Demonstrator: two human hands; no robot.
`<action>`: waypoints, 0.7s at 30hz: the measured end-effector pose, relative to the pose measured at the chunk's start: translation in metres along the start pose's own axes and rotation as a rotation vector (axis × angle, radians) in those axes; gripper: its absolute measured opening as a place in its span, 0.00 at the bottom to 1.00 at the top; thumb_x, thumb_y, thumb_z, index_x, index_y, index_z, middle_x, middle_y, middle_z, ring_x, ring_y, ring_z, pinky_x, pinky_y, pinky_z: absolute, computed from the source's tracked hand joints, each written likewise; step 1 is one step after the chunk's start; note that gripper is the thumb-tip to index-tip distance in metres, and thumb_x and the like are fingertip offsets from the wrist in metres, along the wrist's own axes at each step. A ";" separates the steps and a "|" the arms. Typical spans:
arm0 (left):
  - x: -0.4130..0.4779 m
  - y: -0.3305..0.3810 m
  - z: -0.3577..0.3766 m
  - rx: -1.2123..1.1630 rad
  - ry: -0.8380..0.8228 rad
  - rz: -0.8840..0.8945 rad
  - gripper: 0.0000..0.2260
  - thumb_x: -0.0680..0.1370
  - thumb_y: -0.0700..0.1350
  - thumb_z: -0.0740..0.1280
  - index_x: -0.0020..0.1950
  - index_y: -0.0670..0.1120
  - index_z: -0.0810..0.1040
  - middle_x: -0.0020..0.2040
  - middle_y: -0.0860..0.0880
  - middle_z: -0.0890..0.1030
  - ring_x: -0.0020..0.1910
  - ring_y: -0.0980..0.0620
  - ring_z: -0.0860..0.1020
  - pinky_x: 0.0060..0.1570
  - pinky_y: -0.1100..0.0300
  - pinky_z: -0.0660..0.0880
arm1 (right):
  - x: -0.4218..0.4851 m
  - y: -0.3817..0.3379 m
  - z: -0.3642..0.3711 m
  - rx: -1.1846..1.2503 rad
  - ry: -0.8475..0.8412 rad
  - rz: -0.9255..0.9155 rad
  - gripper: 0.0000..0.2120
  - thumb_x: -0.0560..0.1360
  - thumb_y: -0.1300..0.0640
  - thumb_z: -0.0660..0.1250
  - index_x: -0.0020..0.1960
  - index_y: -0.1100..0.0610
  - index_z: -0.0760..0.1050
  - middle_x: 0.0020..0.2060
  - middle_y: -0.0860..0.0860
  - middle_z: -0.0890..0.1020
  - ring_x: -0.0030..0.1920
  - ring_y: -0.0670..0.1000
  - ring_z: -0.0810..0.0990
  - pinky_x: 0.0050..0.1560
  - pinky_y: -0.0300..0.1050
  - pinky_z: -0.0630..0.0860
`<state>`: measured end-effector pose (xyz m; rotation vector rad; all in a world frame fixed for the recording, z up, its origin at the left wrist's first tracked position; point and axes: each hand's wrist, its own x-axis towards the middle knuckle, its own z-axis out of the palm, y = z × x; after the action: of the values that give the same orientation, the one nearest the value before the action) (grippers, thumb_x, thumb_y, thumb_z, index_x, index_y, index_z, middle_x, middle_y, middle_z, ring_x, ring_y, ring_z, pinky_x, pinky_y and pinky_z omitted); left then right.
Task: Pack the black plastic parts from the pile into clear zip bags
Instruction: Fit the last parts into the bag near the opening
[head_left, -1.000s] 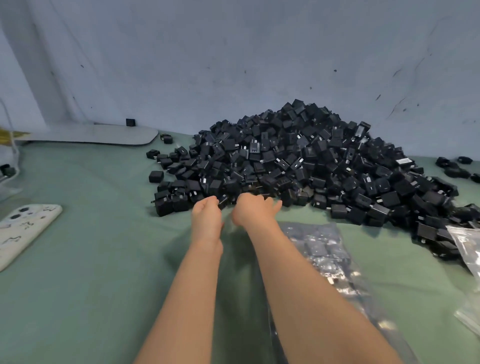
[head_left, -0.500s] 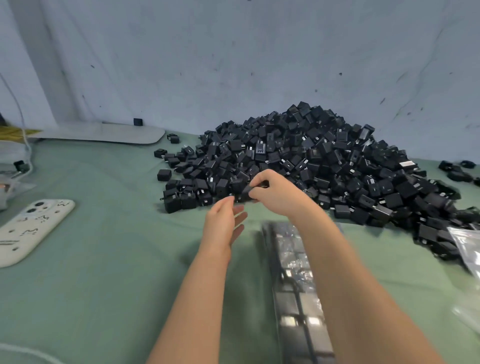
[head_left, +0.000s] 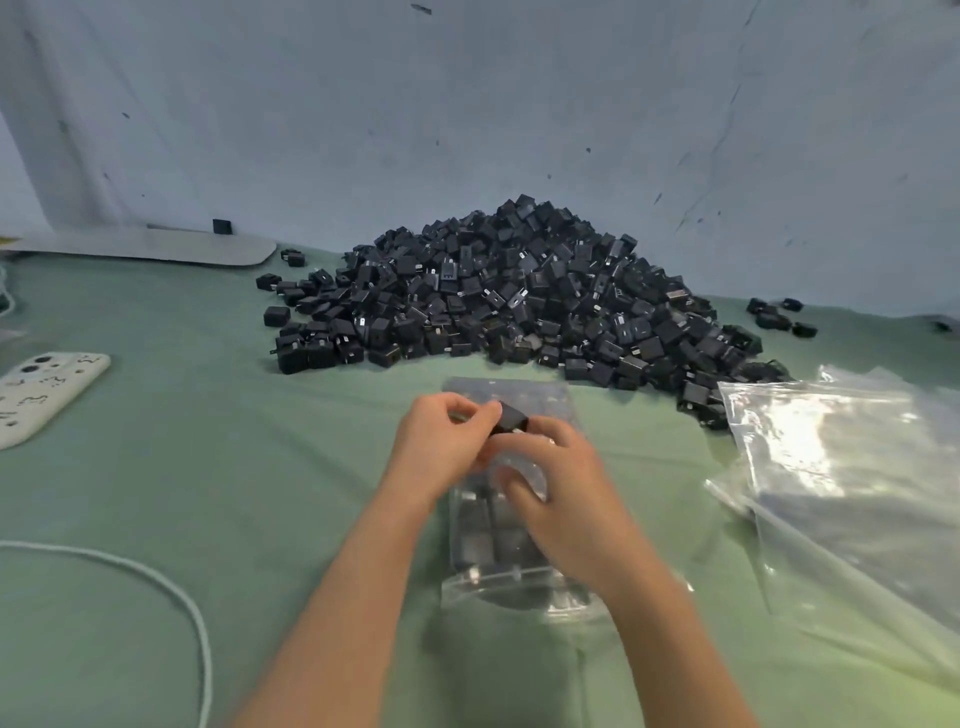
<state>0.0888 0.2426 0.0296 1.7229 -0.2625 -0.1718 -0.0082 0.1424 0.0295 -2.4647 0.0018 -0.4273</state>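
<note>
Head view. A single black part (head_left: 511, 420) is held over the far end of a clear bag (head_left: 483, 540) that lies flat on the green cloth (head_left: 208, 467) with dark parts already inside. The left hand (head_left: 441, 447), fingers curled, pinches the part's left side; the right hand (head_left: 561, 499) curls its fingers round the part's right side, its thumb lying on the bag. Half a second earlier the right hand was pinching a part at the near edge of the pile (head_left: 519, 296) while the left hand was open beside it; both hands have since drawn back toward 6 o'clock and now stand apart from the pile, which lies at 12 o'clock against the wall. Loose bags (head_left: 841, 467) lie at 3 o'clock, a white case (head_left: 47, 395) at 9 o'clock, and a white cable (head_left: 156, 577) at 8 o'clock
</note>
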 end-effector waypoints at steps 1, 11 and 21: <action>-0.007 0.000 0.005 0.058 -0.005 0.052 0.09 0.76 0.49 0.68 0.43 0.44 0.80 0.38 0.45 0.83 0.39 0.45 0.82 0.47 0.50 0.80 | -0.009 0.002 -0.002 0.011 0.021 0.010 0.18 0.78 0.59 0.63 0.62 0.39 0.75 0.63 0.45 0.69 0.69 0.47 0.64 0.63 0.33 0.59; -0.070 0.003 0.023 0.949 -0.551 0.486 0.06 0.75 0.52 0.66 0.50 0.54 0.76 0.45 0.55 0.71 0.51 0.51 0.74 0.48 0.57 0.70 | -0.090 0.015 -0.036 0.350 0.238 0.218 0.14 0.76 0.61 0.67 0.53 0.41 0.77 0.45 0.43 0.80 0.52 0.49 0.79 0.54 0.50 0.76; -0.070 0.027 0.023 0.842 -0.433 0.565 0.02 0.76 0.48 0.63 0.43 0.53 0.72 0.40 0.56 0.72 0.44 0.52 0.74 0.46 0.55 0.73 | -0.094 -0.001 -0.002 -0.237 -0.061 0.115 0.19 0.80 0.48 0.57 0.70 0.39 0.63 0.67 0.45 0.62 0.70 0.43 0.61 0.63 0.23 0.51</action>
<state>0.0137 0.2356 0.0505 2.3354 -1.2661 -0.0051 -0.0976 0.1519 0.0033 -2.6931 0.1770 -0.3173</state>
